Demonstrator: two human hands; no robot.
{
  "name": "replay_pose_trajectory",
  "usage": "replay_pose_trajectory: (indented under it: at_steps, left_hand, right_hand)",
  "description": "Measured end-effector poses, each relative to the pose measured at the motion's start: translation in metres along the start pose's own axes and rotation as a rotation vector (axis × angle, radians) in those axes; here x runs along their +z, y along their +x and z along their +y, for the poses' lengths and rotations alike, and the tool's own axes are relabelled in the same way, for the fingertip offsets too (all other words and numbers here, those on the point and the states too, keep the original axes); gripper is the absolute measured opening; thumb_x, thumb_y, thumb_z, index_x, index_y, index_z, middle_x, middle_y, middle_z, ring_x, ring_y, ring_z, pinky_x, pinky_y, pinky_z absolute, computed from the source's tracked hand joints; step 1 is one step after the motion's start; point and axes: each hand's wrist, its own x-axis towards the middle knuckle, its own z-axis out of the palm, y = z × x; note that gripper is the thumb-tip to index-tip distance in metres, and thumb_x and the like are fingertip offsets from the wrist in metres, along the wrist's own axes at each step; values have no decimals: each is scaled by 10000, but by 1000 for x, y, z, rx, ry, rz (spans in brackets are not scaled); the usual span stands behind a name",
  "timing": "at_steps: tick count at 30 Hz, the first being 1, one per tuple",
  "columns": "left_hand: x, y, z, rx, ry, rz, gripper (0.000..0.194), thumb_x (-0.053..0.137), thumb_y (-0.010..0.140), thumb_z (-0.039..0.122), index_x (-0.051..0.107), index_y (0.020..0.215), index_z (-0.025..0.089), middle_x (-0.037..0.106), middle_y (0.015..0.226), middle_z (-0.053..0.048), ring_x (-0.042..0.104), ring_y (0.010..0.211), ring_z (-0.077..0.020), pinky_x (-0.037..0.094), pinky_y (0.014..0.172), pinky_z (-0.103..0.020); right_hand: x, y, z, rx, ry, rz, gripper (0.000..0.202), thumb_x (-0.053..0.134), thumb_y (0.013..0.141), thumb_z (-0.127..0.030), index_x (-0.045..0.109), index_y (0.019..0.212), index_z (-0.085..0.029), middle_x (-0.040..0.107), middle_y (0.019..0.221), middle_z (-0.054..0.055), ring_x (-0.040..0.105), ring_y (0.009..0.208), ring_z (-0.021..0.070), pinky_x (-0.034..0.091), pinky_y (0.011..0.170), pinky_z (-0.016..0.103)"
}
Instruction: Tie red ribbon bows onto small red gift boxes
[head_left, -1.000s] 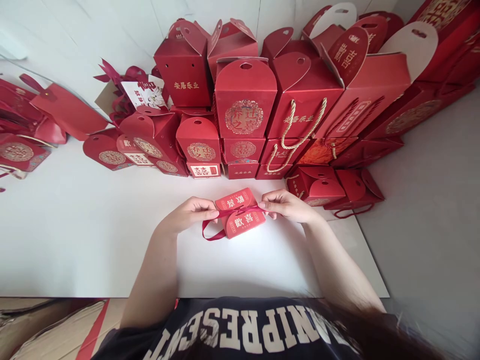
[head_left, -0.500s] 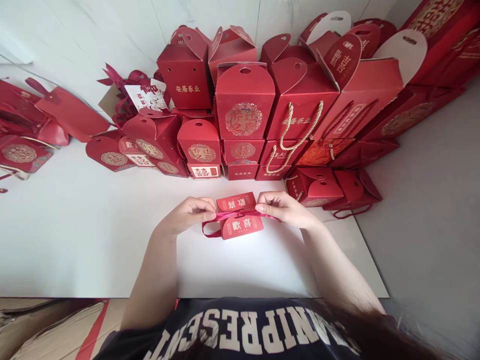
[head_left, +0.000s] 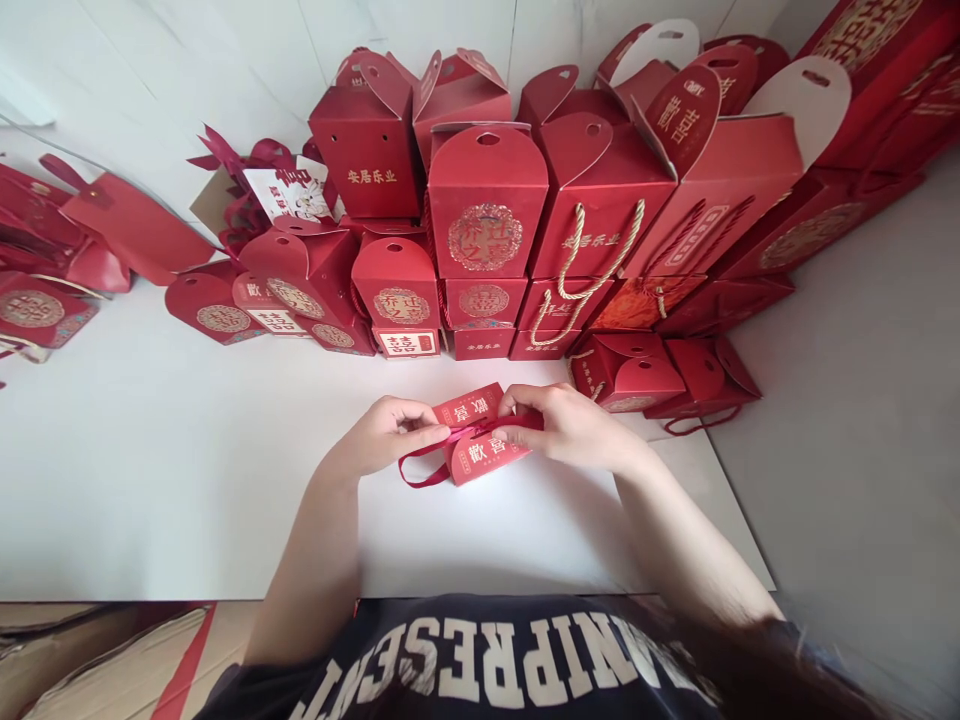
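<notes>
A small red gift box (head_left: 474,458) with white characters lies on the white table in front of me, slightly turned. A dark red ribbon (head_left: 422,481) crosses its top, and a loop of it hangs past the box's left side. At the left of the box my left hand (head_left: 390,432) pinches the ribbon between thumb and fingers. My right hand (head_left: 566,428) has its fingertips closed on the ribbon over the box's right half, covering part of the lettering. Whatever crossing the ribbon makes at the middle is too small to make out.
Stacked red gift boxes (head_left: 487,200) line the back against the wall, some with rope handles. Small red boxes (head_left: 637,372) sit right of my right hand. Red ribbons and a white card (head_left: 291,192) lie back left, and more red packages (head_left: 45,305) stand at the far left.
My right hand has moved left, in over the box, and my left hand slightly right, so they are closer together. The box has turned a little, and the left ribbon loop has grown larger.
</notes>
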Motion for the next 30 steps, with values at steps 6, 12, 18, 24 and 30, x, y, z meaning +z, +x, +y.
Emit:
replay_pose_trajectory:
  at_steps: [6, 12, 18, 24, 30]
  left_hand:
    - [13, -1, 2, 18, 86, 77, 330, 674, 820, 451, 632, 748, 131, 434, 554, 46, 327, 503, -60, 245, 478, -199]
    - [11, -1, -2, 11, 114, 59, 324, 717, 766, 439, 656, 733, 123, 287, 525, 71, 233, 506, -62, 182, 479, -214]
    - [10, 0, -1, 1, 154, 49, 292, 711, 770, 420, 673, 754, 131, 280, 508, 79, 226, 499, -64, 187, 483, -220]
    - [12, 2, -2, 14, 115, 35, 293, 719, 771, 421, 668, 742, 133, 257, 514, 81, 210, 504, -65, 157, 499, -235]
    - [13, 3, -1, 10, 92, 42, 271, 721, 767, 389, 659, 726, 129, 229, 526, 83, 207, 516, -66, 154, 509, -235]
  right_hand:
    - [-2, 7, -8, -60, -156, 18, 113, 584, 894, -258, 638, 828, -184, 611, 709, -23, 474, 610, 89, 325, 605, 233]
    - [-12, 15, -5, -72, -119, -109, 145, 593, 903, -287, 696, 876, -189, 647, 701, -25, 479, 599, 91, 344, 612, 226]
    - [-24, 15, -3, -143, -150, -251, 121, 587, 877, -221, 703, 902, -196, 698, 791, -1, 557, 665, 115, 365, 635, 231]
    - [-17, 11, -6, -159, -162, -229, 181, 525, 885, -165, 607, 1041, -203, 655, 763, -12, 516, 606, 107, 359, 594, 224]
    - [-6, 12, -5, -170, -232, -107, 169, 472, 964, -230, 634, 924, -202, 673, 830, 20, 538, 685, 118, 330, 631, 243]
